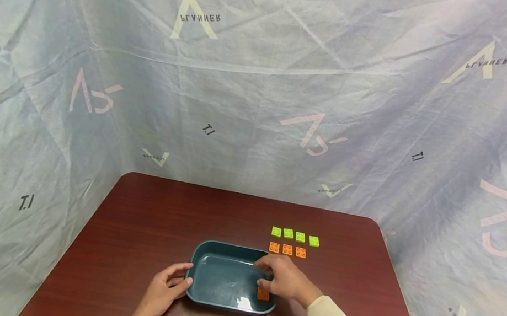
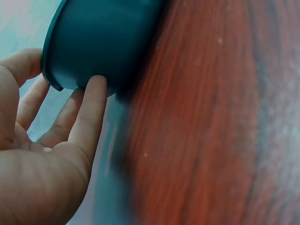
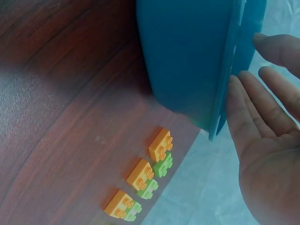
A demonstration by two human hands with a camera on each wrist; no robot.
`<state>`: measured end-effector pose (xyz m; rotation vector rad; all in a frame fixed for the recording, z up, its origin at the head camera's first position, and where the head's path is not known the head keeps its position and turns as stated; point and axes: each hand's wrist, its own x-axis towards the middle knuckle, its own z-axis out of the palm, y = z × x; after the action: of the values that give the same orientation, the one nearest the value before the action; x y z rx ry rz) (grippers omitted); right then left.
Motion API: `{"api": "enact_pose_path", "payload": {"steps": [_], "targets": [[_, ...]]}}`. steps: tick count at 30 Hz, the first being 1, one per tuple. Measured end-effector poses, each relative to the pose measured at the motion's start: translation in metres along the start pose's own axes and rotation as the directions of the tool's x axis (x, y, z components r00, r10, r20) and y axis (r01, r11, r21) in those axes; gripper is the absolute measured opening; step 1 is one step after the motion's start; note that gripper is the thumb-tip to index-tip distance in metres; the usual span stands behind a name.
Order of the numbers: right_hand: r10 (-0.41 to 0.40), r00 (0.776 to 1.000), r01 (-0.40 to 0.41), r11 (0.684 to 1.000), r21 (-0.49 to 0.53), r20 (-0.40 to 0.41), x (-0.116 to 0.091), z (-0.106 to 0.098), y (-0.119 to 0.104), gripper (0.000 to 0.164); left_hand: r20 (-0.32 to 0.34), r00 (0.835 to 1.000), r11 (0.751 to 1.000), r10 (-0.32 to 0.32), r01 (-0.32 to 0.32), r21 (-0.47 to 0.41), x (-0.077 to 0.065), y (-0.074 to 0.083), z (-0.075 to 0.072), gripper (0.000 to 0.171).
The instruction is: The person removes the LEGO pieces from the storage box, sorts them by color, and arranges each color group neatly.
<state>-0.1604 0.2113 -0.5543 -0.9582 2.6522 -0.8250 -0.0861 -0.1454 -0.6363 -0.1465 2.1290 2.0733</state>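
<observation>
A dark teal rectangular dish (image 1: 228,307) sits on the table. My left hand (image 1: 163,288) holds its left side, thumb and forefinger at the rim in the head view. In the left wrist view, a fingertip (image 2: 97,86) lies against the outer wall. My right hand (image 1: 284,278) reaches over the right rim, with thumb and fingers spread apart and nothing between them. Just below its thumb, an orange building brick (image 1: 263,294) lies inside the dish at the right end. The right wrist view shows the fingers (image 3: 248,112) along the rim; the inside is hidden there.
Behind the dish's right corner, three orange bricks (image 1: 287,250) stand in a row. Farther back is a row of several lime-green bricks (image 1: 288,233). The reddish-brown table (image 1: 164,210) ends at a printed grey cloth (image 1: 253,96) hung around it.
</observation>
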Motion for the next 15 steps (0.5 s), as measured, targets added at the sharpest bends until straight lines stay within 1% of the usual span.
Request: {"api": "enact_pose_path", "payload": {"steps": [5, 9, 11, 15], "targets": [[-0.013, 1.0, 0.015, 0.998, -0.058, 0.027, 0.0018, 0.0041, -0.0019, 0.036, 0.002, 1.0, 1.0, -0.001, 0.001, 0.003, -0.0002, -0.001, -0.0002, 0.047], [-0.026, 0.998, 0.03, 0.997, -0.066, 0.051, 0.0018, 0.0064, -0.0019, 0.037, 0.009, 1.0, 1.0, 0.004, -0.004, 0.009, -0.0011, -0.0005, -0.0005, 0.047], [-0.026, 0.998, 0.03, 0.996, -0.08, 0.051, 0.002, 0.0074, -0.002, 0.038, 0.015, 1.0, 1.0, 0.015, -0.016, 0.018, -0.0014, -0.0003, -0.0007, 0.047], [-0.022, 0.998, 0.03, 0.992, -0.126, 0.062, 0.0032, 0.0106, -0.002, 0.039, 0.014, 1.0, 1.0, 0.018, -0.018, 0.018, -0.0015, 0.0002, -0.0008, 0.047]]}}
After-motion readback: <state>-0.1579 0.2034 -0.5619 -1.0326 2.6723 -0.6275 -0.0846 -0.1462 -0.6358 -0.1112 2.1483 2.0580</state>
